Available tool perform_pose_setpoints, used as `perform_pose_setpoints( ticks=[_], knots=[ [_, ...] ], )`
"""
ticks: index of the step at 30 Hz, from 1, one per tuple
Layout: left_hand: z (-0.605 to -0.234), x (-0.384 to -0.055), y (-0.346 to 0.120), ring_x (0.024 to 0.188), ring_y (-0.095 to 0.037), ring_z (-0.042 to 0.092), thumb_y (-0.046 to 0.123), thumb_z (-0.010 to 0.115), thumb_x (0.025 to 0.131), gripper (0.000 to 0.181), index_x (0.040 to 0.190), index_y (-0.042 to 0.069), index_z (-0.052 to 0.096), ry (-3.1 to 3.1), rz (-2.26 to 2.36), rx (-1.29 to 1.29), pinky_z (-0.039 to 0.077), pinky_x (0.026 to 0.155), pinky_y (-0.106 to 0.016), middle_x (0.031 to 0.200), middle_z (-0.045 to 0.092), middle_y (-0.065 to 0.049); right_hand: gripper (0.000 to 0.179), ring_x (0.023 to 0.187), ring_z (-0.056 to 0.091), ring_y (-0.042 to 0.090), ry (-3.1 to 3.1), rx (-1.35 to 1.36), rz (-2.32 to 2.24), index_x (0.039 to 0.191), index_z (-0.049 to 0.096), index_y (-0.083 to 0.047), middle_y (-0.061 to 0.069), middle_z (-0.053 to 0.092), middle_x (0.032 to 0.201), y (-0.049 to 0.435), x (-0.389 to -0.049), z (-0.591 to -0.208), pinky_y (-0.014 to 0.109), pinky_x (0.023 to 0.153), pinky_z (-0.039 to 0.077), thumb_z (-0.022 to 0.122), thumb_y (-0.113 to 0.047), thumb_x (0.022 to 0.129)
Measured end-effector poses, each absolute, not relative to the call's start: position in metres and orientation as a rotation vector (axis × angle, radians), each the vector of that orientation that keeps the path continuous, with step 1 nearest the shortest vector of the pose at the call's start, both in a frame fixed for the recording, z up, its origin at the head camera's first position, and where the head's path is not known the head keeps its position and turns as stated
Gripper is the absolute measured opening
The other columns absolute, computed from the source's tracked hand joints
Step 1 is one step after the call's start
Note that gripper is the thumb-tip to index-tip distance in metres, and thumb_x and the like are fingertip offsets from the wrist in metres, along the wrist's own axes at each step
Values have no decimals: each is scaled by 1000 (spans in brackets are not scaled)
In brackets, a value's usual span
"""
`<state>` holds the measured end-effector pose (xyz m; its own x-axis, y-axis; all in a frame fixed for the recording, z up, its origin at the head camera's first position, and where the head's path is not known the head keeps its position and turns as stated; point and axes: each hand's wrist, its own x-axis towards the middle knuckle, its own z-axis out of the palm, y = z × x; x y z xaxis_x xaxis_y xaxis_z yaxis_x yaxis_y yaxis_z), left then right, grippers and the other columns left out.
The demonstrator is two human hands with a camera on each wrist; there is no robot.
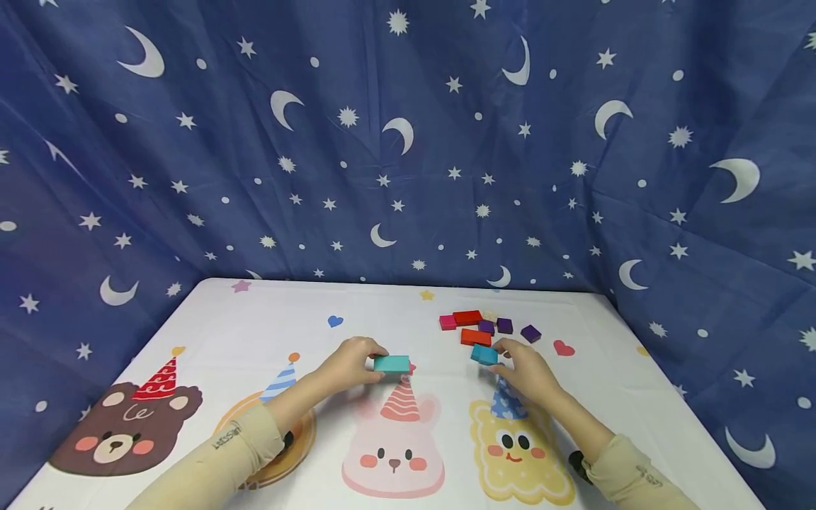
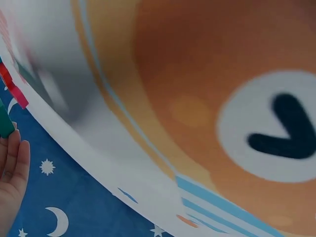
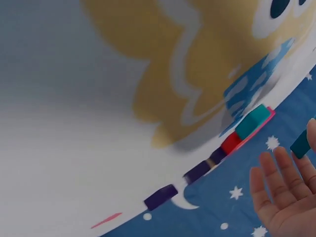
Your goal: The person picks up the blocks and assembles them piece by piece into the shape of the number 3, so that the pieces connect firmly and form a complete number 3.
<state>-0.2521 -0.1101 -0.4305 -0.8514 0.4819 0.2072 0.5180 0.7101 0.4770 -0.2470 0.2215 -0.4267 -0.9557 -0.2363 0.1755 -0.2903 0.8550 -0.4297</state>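
Note:
My left hand point(image 1: 353, 363) pinches a turquoise rectangular block point(image 1: 392, 364) above the pink rabbit print. In the left wrist view, part of that block point(image 2: 5, 122) and the left hand point(image 2: 14, 168) show at the left edge. Farther right, my right hand point(image 1: 524, 366) pinches a blue block point(image 1: 484, 355) between thumb and fingers, close to the front of a loose group of blocks. The right wrist view has the right hand point(image 3: 286, 192) with the blue block point(image 3: 300, 144) at its fingertips, partly cut off by the frame.
Behind the right hand lie red blocks point(image 1: 475, 337), a pink block point(image 1: 448, 323), several purple blocks point(image 1: 530, 333) and a cream block point(image 1: 489, 316). They rest on a white tablecloth point(image 1: 287, 304) with cartoon prints. A blue star-patterned curtain point(image 1: 408, 198) hangs behind the table.

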Motion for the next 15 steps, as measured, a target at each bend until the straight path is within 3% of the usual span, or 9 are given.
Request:
perform_pose_setpoints(
  ticks=[15],
  knots=[
    [-439, -265, -116, 85, -16, 61, 9, 79, 70, 33, 100, -1, 70, -2878, -740, -813, 53, 80, -33, 94, 68, -8, 29, 90, 64, 23, -2884, 635, 930, 102, 64, -7, 6, 69, 100, 179, -250, -437, 37, 81, 55, 76, -11, 77]
  ],
)
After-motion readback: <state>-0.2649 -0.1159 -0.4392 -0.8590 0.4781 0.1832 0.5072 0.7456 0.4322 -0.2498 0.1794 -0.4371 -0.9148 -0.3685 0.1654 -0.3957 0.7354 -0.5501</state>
